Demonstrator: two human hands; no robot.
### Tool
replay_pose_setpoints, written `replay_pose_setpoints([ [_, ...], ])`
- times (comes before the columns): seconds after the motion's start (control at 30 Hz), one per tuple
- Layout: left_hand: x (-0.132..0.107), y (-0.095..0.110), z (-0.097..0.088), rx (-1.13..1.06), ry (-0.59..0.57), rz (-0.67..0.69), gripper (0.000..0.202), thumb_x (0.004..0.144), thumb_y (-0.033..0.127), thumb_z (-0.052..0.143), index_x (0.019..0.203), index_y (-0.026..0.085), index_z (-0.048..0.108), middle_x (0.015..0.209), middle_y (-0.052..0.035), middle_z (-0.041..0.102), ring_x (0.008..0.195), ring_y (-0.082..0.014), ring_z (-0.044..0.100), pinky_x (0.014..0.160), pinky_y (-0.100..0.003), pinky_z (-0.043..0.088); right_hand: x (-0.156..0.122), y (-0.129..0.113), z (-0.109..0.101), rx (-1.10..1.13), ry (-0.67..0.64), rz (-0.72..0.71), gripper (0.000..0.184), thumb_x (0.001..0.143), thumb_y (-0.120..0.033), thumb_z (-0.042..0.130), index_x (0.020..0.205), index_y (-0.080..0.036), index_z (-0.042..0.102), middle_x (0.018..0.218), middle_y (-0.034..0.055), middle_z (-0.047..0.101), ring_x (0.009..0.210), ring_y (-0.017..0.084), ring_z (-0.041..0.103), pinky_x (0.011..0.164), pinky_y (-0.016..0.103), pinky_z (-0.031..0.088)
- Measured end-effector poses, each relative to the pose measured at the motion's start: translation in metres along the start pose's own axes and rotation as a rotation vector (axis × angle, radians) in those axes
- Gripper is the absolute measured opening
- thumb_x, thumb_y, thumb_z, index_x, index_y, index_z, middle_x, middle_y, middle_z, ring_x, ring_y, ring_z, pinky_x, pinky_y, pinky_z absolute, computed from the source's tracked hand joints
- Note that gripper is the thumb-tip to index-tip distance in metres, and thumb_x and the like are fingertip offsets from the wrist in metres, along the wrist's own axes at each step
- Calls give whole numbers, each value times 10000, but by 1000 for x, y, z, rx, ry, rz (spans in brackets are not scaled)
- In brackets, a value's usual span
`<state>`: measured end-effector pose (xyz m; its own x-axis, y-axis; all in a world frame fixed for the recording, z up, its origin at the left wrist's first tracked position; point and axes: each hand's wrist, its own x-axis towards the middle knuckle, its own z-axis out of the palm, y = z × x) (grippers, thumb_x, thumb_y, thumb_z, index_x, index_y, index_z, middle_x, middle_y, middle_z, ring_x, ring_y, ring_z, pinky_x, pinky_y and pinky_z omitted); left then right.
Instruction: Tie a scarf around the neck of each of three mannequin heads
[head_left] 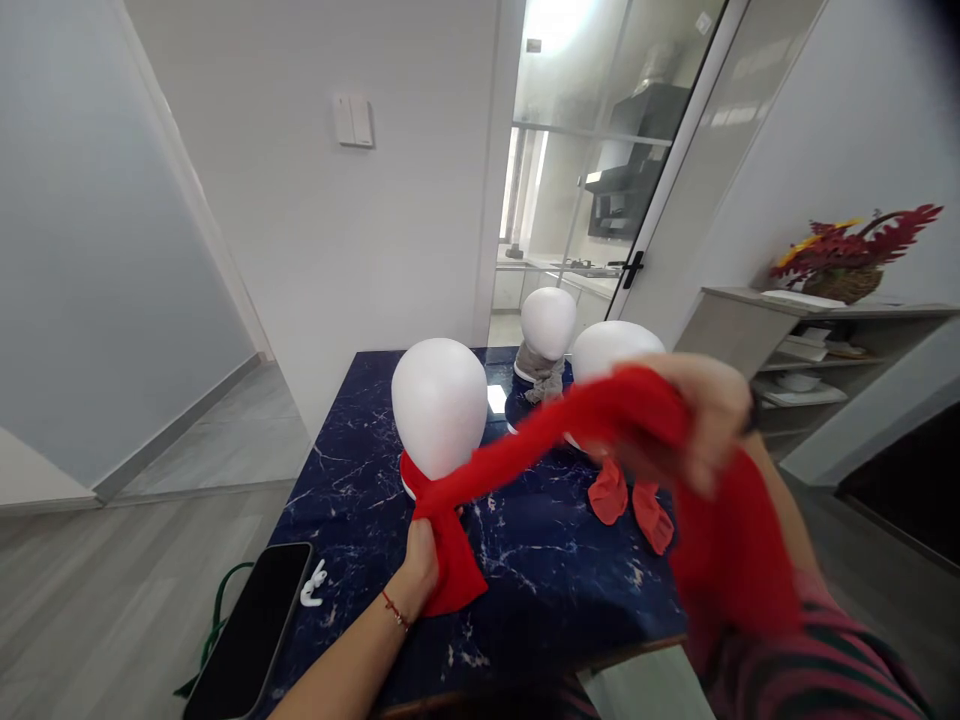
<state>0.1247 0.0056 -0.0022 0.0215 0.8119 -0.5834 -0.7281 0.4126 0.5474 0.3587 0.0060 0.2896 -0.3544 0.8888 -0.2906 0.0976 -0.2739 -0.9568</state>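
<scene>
A red scarf (525, 450) runs from the neck of the nearest white foam head (439, 405) across to my raised right hand. My left hand (420, 560) is closed on the scarf just below that head, near the table top. My right hand (705, 420), blurred and close to the camera, grips the other stretch of the scarf, whose end hangs down over my right forearm. Two more white foam heads stand behind: one with a grey scarf (547, 325), one with an orange-red scarf (607, 350) whose ends (630, 500) lie on the table.
The heads stand on a dark blue marbled table (540, 580). A black phone (251, 630) and a white earbud (313, 585) lie at its left front corner. A shelf with a flower basket (847, 265) stands at right; a glass kitchen door (600, 180) is behind.
</scene>
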Motion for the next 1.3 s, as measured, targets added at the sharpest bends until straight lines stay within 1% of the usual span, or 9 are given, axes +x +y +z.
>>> replay_pose_setpoints([
  [0.1, 1, 2, 0, -3, -28, -27, 351, 838, 446, 516, 927, 142, 666, 628, -31, 654, 417, -136, 524, 433, -270, 430, 61, -50, 30, -440, -161, -202, 228, 773, -196, 560, 781, 16, 645, 788, 57, 669, 747, 76, 615, 647, 180, 417],
  [0.2, -1, 3, 1, -74, -42, 21, 341, 845, 441, 526, 902, 139, 674, 648, -33, 666, 473, -129, 557, 459, -246, 440, 125, -81, 67, -721, -48, -595, 226, 785, -129, 503, 714, 59, 608, 849, 68, 662, 816, 65, 587, 688, 141, 373],
  [0.3, -3, 5, 3, -61, -36, -22, 346, 819, 455, 569, 838, 128, 678, 619, -40, 666, 478, -139, 563, 470, -254, 447, 186, -93, 87, -964, -12, -750, 570, 777, -221, 117, 591, 170, 488, 803, 28, 586, 837, 12, 529, 692, 134, 303],
  [0.4, -6, 7, 4, -47, 3, -46, 333, 785, 457, 616, 805, 130, 676, 619, -45, 678, 517, -164, 595, 535, -282, 486, 231, -85, 87, -1065, 8, -671, 616, 665, -226, -34, 489, 139, 430, 750, -12, 535, 817, -18, 488, 651, 145, 291],
  [0.6, -9, 9, 8, -65, -17, -27, 304, 747, 416, 672, 886, 147, 689, 655, -30, 700, 573, -178, 628, 597, -294, 506, 264, -30, 45, -1037, 137, -409, 367, 753, -233, 475, 486, 18, 490, 714, 72, 621, 763, 61, 518, 606, 140, 283],
  [0.87, -5, 7, 6, -17, 11, -37, 296, 764, 404, 670, 889, 136, 687, 674, -40, 702, 535, -154, 603, 501, -262, 465, 210, 59, -23, -913, 154, -48, 408, 808, -315, 508, 603, 35, 542, 638, 101, 600, 638, 46, 525, 564, 225, 287],
  [1.07, 6, 3, 0, -51, -48, 29, 338, 782, 437, 642, 913, 131, 701, 784, -57, 734, 572, -143, 614, 526, -247, 481, 108, 132, -46, -436, -383, 300, 367, 664, -287, 715, 892, -2, 673, 828, 121, 696, 681, 99, 624, 666, 200, 424],
  [1.2, 11, 1, -4, -49, -72, 42, 364, 782, 444, 639, 951, 129, 705, 840, -66, 743, 590, -140, 621, 558, -246, 498, 62, 182, -31, -268, -527, 321, 394, 564, -295, 820, 867, -67, 712, 895, 99, 708, 754, 157, 648, 731, 245, 484],
  [1.3, 7, 0, -1, -67, -139, 27, 360, 786, 416, 636, 980, 118, 698, 866, -76, 743, 654, -160, 653, 627, -263, 527, 55, 222, 16, 107, -297, 218, 390, 669, -388, 763, 953, -128, 694, 945, 90, 701, 787, 178, 661, 778, 311, 499],
])
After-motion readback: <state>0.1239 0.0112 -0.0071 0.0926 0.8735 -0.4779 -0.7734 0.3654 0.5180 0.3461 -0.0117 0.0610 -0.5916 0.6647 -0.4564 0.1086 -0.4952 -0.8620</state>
